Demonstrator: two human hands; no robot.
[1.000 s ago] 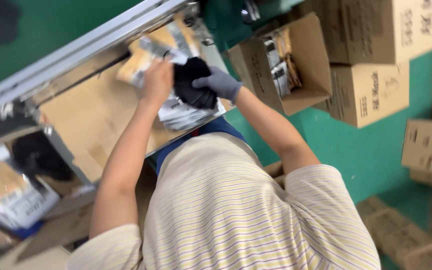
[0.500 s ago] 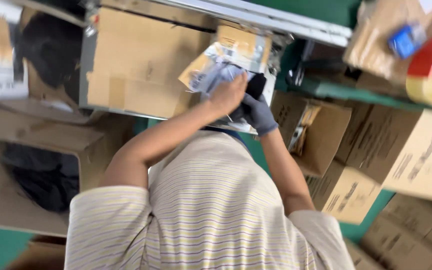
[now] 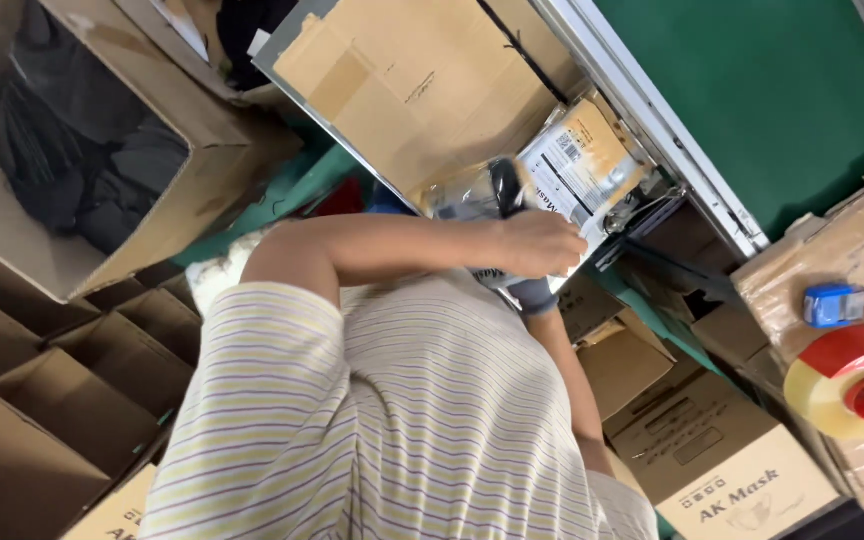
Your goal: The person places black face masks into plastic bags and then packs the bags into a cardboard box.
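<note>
Shirt (image 3: 382,430), striped in pale yellow and purple, fills the near part of the head view, with both arms reaching away from it. The left hand (image 3: 544,243) is bare, its fingers curled round a clear packet (image 3: 512,205) with something dark inside, held just above the worktop (image 3: 402,80). The right hand (image 3: 534,294) wears a grey glove and sits mostly hidden under the left hand and the packet; I cannot tell whether it grips or only touches. Just beyond the packet lies a second one, the tan packet (image 3: 584,160), with a white label, resting at the worktop's edge beside a metal rail (image 3: 652,130). Brown cardboard covers the worktop itself. To one side, near the shoulder, stands an open box (image 3: 102,210) holding dark items. Flat folded cartons (image 3: 62,400) lie stacked below it. On the other side, closed cartons (image 3: 722,470) sit beneath the right arm. Farther off, a tape roll (image 3: 857,385), red and yellowish, rests on another carton, with a small blue object (image 3: 834,304) near it. Past the rail runs a green surface (image 3: 752,70)
</note>
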